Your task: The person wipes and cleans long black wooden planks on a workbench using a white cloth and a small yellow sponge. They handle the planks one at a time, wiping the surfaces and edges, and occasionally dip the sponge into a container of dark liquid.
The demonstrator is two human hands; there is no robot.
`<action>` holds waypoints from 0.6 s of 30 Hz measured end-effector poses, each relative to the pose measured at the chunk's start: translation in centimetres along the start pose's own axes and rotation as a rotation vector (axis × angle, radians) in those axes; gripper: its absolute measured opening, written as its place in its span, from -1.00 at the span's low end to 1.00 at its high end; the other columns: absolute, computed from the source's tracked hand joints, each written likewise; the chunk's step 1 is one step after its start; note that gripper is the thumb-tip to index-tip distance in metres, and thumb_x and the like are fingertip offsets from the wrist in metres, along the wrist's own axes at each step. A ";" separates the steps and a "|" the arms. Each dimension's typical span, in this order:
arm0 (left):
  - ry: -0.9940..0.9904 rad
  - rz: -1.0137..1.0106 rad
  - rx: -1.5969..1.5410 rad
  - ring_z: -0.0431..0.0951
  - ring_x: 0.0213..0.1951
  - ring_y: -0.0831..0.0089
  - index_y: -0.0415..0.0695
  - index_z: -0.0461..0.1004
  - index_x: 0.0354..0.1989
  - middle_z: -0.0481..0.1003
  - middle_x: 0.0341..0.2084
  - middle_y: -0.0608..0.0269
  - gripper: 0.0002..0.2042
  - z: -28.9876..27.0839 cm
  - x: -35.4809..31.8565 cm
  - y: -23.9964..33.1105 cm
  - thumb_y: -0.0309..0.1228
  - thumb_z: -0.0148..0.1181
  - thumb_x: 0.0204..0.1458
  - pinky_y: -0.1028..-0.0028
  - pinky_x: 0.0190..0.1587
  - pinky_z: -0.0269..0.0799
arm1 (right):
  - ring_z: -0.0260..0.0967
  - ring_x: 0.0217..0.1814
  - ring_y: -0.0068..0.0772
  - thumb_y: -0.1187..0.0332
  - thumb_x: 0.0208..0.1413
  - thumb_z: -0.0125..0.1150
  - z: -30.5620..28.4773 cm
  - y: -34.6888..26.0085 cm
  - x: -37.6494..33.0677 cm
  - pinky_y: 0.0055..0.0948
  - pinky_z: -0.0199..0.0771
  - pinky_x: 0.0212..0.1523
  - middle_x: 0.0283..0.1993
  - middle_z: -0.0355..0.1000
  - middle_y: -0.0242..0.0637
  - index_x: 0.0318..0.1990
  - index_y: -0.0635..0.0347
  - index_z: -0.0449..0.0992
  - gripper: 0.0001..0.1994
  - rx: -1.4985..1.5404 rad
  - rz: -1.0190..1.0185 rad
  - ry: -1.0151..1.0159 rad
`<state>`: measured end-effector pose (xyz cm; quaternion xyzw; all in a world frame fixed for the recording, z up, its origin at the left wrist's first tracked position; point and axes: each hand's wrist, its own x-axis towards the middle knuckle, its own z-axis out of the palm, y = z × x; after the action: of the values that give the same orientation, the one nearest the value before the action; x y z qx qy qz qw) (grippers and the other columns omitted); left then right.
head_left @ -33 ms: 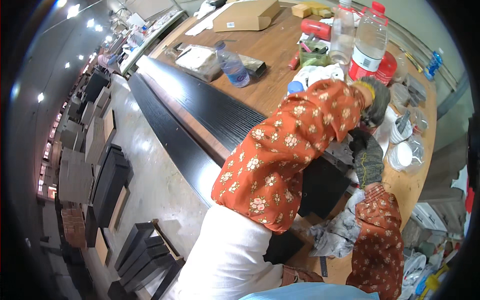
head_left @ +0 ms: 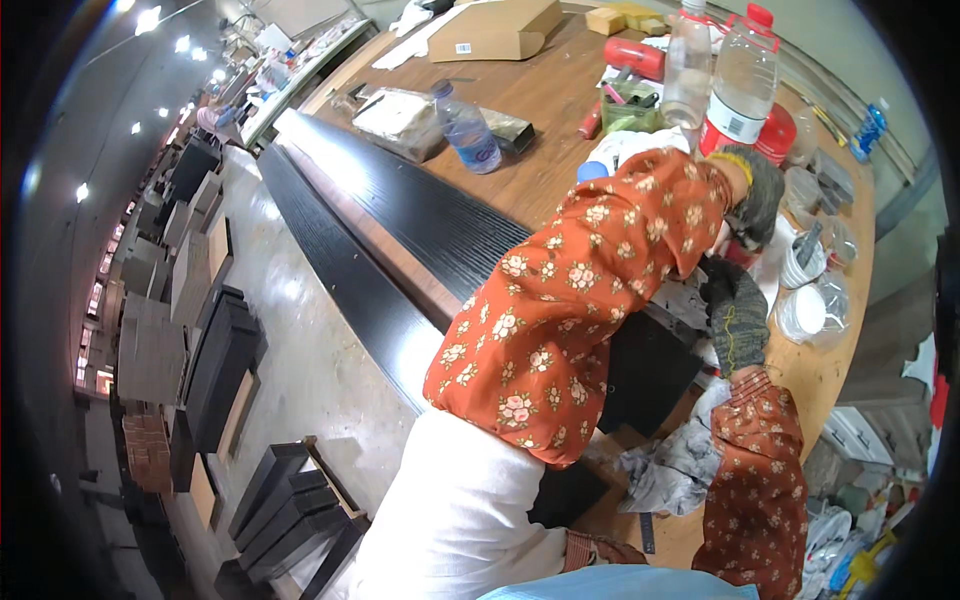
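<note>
My left hand (head_left: 757, 200), in a dark grey knit glove with a yellow cuff, reaches across the bench beside a big clear bottle with a red cap (head_left: 741, 80). Its fingers curl downward, and what they hold is hidden. A small red thing (head_left: 742, 254) shows just under it. My right hand (head_left: 738, 318), in a matching glove, is closed right below the left; its grip is hidden too. Next to my right wrist lies a crumpled grey-white rag (head_left: 675, 470). A black panel (head_left: 650, 375) rests between my forearms, partly covered by my left sleeve.
Two long black boards (head_left: 400, 210) stick out leftward past the bench. A water bottle (head_left: 467, 130), a wrapped package (head_left: 398, 122) and a cardboard box (head_left: 495, 32) stand farther back. Plastic cups (head_left: 800, 312) line the right edge. Stacked black panels (head_left: 290, 505) are on the floor.
My left hand has risen slightly, and more of the red thing beneath it shows. My right hand stays nearly still.
</note>
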<state>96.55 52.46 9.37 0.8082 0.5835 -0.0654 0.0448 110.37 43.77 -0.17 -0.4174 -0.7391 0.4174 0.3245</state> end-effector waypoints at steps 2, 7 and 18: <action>0.015 0.011 -0.001 0.53 -0.09 0.14 -0.21 0.44 -0.05 0.49 -0.13 0.02 -0.69 -0.3 -0.1 -0.1 -0.48 0.07 -0.02 0.28 0.00 0.49 | 0.34 -0.44 -0.60 0.32 0.21 0.03 -0.1 0.4 0.3 -0.53 0.38 -0.37 -0.38 0.49 -0.38 -0.01 0.17 0.50 -0.73 0.018 0.042 -0.010; 0.044 0.001 -0.004 0.54 -0.09 0.14 -0.22 0.44 -0.04 0.49 -0.14 0.02 -0.69 -0.6 -1.1 -0.9 -0.51 0.06 -0.02 0.28 0.00 0.50 | 0.39 -0.43 -0.46 0.31 0.22 -0.04 -0.2 1.9 0.4 -0.40 0.40 -0.35 -0.39 0.48 -0.30 -0.04 0.17 0.51 -0.74 -0.002 0.022 0.013; 0.068 -0.064 -0.034 0.54 -0.11 0.15 -0.24 0.42 -0.04 0.49 -0.15 0.02 -0.69 -0.7 -6.8 -6.7 -0.56 0.06 -0.02 0.29 -0.01 0.51 | 0.47 -0.32 -0.39 0.28 0.17 0.05 0.9 1.6 1.2 -0.40 0.48 -0.33 -0.19 0.50 -0.25 -0.08 0.18 0.52 -0.74 -0.045 -0.034 0.066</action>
<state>88.09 48.32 11.12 0.7900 0.6113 -0.0293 0.0362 109.64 45.03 -1.84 -0.4256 -0.7442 0.3811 0.3461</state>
